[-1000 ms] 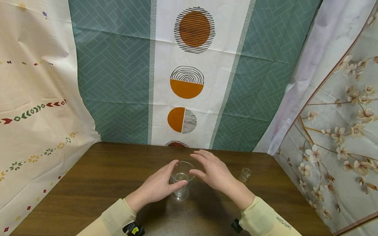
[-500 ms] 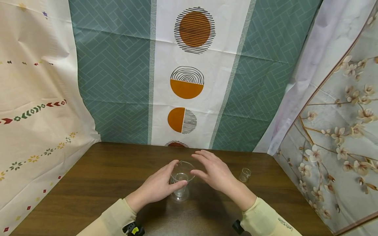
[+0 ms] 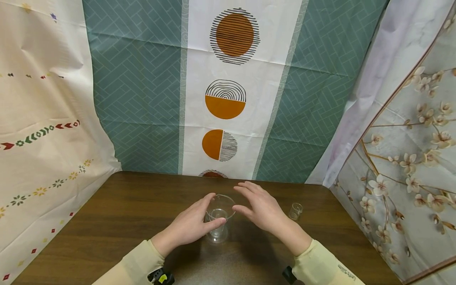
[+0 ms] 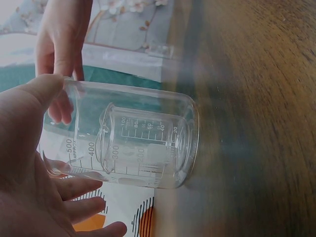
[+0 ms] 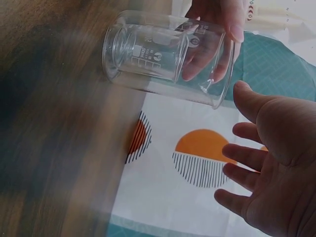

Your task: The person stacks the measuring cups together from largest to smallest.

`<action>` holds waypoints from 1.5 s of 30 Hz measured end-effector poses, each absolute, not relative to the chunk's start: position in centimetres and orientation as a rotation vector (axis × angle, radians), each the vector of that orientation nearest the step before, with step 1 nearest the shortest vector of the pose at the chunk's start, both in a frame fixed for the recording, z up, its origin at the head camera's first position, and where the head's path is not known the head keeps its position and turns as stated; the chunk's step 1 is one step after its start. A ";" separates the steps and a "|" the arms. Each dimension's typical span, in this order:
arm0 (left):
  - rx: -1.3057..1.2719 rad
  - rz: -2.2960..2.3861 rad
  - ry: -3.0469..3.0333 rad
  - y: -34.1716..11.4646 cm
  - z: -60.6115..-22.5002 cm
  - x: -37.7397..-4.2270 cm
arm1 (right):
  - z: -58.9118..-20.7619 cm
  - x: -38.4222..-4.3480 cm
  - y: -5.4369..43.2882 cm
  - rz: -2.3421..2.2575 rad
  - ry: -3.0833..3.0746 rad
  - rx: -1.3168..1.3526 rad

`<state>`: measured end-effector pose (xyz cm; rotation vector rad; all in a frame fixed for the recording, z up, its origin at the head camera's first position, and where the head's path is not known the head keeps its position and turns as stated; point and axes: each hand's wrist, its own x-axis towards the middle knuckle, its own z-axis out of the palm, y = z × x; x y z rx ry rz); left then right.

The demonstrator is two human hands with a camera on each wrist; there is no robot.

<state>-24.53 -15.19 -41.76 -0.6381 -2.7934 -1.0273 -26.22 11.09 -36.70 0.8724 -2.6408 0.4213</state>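
Note:
A large clear glass beaker with printed graduations stands upright on the wooden table, near the middle of the head view. Inside it sits a smaller glass beaker, its marks readable through the outer wall. My left hand holds the large beaker near its rim, thumb on the near side and fingers around the left. To the right of that rim, my right hand hovers with fingers spread and thumb toward the glass. The right wrist view shows a small gap between this right hand and the rim.
Another small glass beaker stands on the table to the right, beyond my right forearm. A teal and white patterned cloth hangs behind the table, with floral cloths at the sides.
My right hand has drifted slightly to the right, away from the large beaker's rim. The left hand and the beakers have stayed put.

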 end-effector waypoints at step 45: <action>-0.629 -1.034 -2.795 -15.1 -41.8 -24.6 | -37.2 -26.6 12.7 0.389 -2.706 0.783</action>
